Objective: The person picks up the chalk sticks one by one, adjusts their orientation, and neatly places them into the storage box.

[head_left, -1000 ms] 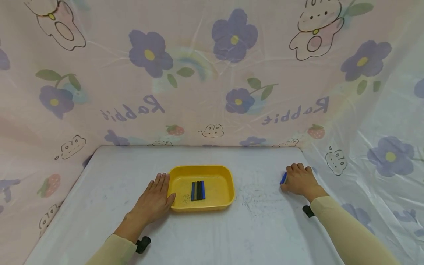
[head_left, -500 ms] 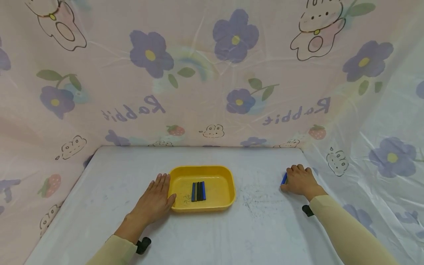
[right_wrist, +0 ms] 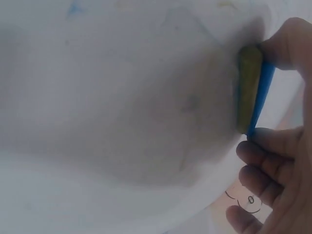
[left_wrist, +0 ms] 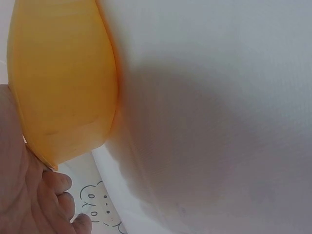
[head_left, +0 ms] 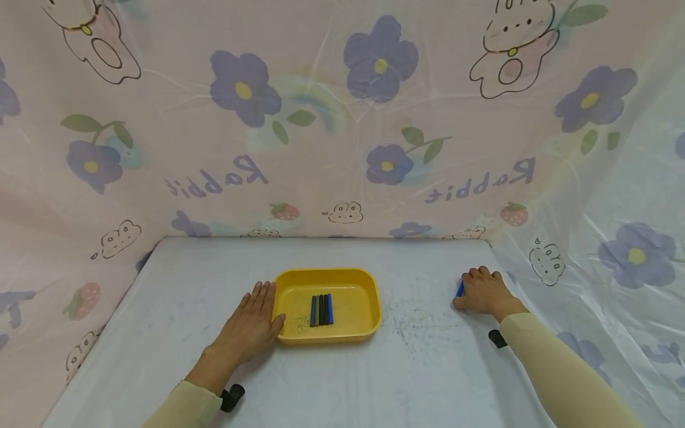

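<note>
A shallow yellow tray (head_left: pixel 353 304) sits on the white table, with several crayons (head_left: pixel 321 310) lined up side by side in it: blue, olive and dark ones. Flat and straight-fingered, my left hand (head_left: pixel 247 333) rests against the tray's left rim. Out to the right, my right hand (head_left: pixel 484 291) pinches two crayons end to end between thumb and fingertip. One is olive (right_wrist: pixel 249 87), the other blue (right_wrist: pixel 263 90), and they lie against each other close over the table. In the head view the fingers cover most of them.
The white table (head_left: pixel 417 380) bears crayon smudges (head_left: pixel 412 324) between the tray and my right hand. Printed cloth (head_left: pixel 316 148) hangs behind the table and along both sides. A black wrist camera (head_left: pixel 232 398) juts out by my left sleeve, another (head_left: pixel 497 339) by the right.
Both hands stay in place, with the right fingers shifting only slightly over the crayons. The whole head view has drifted a few pixels.
</note>
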`<state>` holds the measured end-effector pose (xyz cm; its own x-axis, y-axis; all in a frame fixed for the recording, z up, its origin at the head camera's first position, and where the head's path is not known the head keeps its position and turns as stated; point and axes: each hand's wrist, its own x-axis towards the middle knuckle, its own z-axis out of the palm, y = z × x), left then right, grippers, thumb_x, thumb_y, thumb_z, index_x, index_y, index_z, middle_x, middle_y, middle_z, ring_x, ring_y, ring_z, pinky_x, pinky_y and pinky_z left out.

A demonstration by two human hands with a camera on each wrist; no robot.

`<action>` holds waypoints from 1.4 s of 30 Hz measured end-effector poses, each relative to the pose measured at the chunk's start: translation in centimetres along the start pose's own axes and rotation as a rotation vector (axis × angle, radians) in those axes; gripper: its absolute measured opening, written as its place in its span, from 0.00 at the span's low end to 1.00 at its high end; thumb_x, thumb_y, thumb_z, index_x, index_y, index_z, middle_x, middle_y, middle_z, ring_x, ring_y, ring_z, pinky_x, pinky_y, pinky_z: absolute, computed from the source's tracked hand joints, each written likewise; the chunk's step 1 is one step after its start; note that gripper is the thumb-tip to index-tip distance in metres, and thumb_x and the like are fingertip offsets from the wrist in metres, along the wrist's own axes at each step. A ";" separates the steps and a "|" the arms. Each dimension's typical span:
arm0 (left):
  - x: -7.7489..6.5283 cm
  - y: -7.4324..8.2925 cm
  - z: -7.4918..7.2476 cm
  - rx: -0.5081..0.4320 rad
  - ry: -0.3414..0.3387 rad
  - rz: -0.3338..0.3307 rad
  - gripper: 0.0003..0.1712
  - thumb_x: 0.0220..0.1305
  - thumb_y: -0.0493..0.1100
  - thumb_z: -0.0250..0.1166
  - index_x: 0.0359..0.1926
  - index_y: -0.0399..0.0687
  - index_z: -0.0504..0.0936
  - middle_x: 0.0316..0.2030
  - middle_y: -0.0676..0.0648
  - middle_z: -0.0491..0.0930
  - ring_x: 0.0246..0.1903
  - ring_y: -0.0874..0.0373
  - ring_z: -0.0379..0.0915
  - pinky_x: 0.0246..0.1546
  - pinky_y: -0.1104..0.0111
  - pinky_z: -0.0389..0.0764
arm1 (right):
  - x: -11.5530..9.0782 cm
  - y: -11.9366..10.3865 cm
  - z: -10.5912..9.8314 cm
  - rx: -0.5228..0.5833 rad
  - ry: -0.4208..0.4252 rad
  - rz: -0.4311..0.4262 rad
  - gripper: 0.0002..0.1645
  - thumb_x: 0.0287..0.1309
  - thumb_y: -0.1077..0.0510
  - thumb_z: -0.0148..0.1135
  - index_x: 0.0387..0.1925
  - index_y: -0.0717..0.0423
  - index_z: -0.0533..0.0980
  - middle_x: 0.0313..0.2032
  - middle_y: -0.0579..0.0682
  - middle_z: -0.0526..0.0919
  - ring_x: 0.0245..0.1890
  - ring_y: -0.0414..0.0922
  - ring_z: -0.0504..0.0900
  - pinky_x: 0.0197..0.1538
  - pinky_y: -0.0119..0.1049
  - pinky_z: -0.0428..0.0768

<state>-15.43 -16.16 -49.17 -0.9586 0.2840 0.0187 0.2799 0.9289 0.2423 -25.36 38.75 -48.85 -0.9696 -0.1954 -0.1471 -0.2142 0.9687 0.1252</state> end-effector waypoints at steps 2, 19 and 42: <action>-0.1 0.0 0.1 0.000 0.000 -0.004 0.44 0.82 0.56 0.52 0.81 0.28 0.51 0.81 0.30 0.54 0.82 0.34 0.46 0.81 0.41 0.54 | 0.1 0.0 0.0 -0.005 0.013 -0.004 0.42 0.52 0.39 0.68 0.55 0.71 0.76 0.54 0.67 0.79 0.57 0.67 0.72 0.58 0.72 0.71; -0.3 -0.3 -0.3 -0.003 -0.012 -0.012 0.45 0.83 0.56 0.51 0.81 0.27 0.50 0.82 0.29 0.50 0.82 0.34 0.44 0.81 0.40 0.52 | 0.8 -5.5 -3.5 -0.132 0.279 -0.151 0.40 0.49 0.36 0.75 0.45 0.66 0.72 0.40 0.59 0.75 0.46 0.61 0.74 0.48 0.60 0.72; 0.5 -0.2 0.0 0.031 -0.036 -0.011 0.46 0.83 0.58 0.49 0.82 0.28 0.48 0.83 0.30 0.47 0.83 0.35 0.41 0.82 0.42 0.49 | 1.1 -19.0 -9.5 -0.160 0.453 -0.410 0.46 0.49 0.30 0.75 0.52 0.63 0.76 0.45 0.56 0.79 0.45 0.54 0.72 0.47 0.48 0.73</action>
<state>-15.96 -16.25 -49.23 -0.9593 0.2818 -0.0188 0.2716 0.9386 0.2126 -23.49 18.65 -42.08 -0.7512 -0.6251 0.2119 -0.5598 0.7735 0.2972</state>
